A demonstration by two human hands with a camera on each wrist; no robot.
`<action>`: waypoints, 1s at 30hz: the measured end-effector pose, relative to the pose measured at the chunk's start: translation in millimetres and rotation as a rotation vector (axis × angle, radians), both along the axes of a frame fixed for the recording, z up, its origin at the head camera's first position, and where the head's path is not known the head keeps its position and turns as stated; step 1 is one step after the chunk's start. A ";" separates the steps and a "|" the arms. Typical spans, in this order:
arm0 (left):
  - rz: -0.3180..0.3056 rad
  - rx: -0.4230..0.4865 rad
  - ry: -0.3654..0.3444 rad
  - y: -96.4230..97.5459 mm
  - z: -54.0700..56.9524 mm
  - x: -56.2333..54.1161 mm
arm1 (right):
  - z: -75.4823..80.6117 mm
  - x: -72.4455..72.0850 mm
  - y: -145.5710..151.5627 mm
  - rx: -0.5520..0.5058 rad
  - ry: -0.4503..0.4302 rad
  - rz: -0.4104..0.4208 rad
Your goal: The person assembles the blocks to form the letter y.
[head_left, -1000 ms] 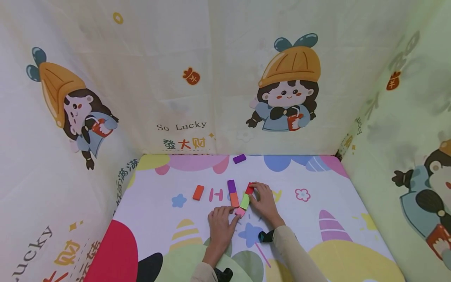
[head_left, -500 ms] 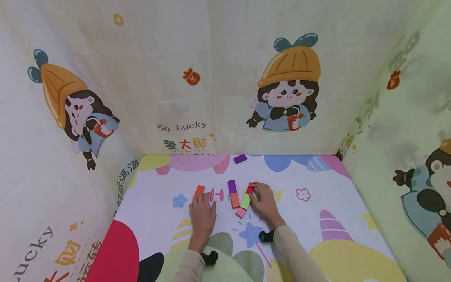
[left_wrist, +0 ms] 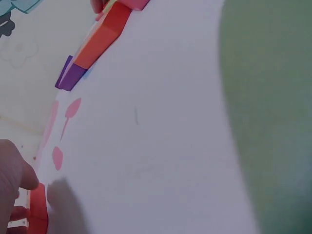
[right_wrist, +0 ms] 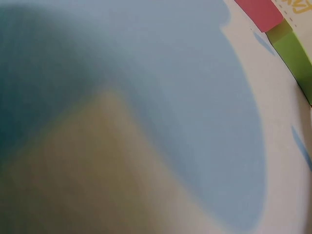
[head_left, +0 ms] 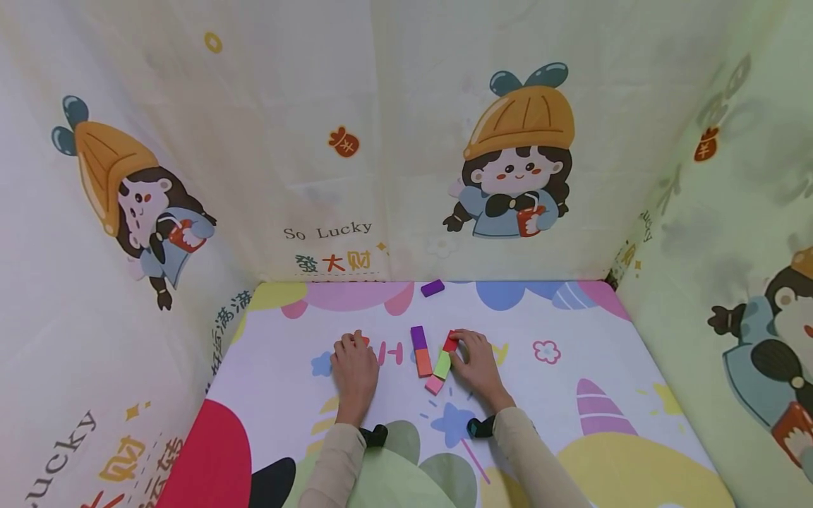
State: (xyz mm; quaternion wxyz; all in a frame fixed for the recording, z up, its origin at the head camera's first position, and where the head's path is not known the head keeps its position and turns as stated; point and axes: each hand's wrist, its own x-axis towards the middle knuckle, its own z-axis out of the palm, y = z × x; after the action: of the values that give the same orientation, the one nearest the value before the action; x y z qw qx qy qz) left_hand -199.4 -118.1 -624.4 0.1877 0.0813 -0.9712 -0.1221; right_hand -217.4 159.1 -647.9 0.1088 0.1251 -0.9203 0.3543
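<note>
My left hand [head_left: 356,370] pinches an orange block [left_wrist: 39,209] left of the others; the head view shows only a sliver of that block past the fingers. At the right, my right hand [head_left: 478,363] has its fingertips on a red block [head_left: 449,341], thumb beside a light green block [head_left: 442,365]. Red, green and a pink block [head_left: 435,384] form a slanted row. Another row, a purple block [head_left: 418,337] above a second orange block [head_left: 423,363], leans toward its lower end, making a V. The right wrist view catches only the pink and green blocks.
A loose purple block [head_left: 432,288] lies near the back edge of the patterned tabletop [head_left: 508,317]. Printed cloth walls [head_left: 406,176] enclose the back and both sides. Dark wrist devices [head_left: 375,436] sit on both wrists.
My left hand has left the pink block, moved left and forward, and closed its fingers on the separate orange block. My right hand has stayed at the red block.
</note>
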 end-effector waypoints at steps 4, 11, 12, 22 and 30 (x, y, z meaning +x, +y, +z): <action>0.013 -0.004 -0.047 1.3 3.0 -3.0 | -0.9 -0.3 0.2 -0.002 0.005 -0.001; -0.005 0.044 -0.054 3.4 7.1 -5.6 | -1.3 -0.3 1.1 -0.004 0.006 0.004; -0.007 0.053 -0.056 3.8 7.7 -5.7 | -1.2 -0.1 1.2 -0.005 0.007 0.005; -0.038 0.121 -0.025 5.4 7.6 7.9 | -1.6 -0.1 0.6 -0.004 0.007 0.007; -0.118 0.279 -0.018 14.7 8.9 30.2 | -0.6 -0.6 0.9 -0.008 -0.003 0.003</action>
State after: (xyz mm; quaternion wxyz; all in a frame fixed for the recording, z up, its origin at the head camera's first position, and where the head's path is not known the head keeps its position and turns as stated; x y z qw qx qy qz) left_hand -169.2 -103.4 -615.5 0.1582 0.0507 -0.9496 -0.2658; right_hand -218.0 160.1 -648.5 0.1075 0.1254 -0.9189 0.3584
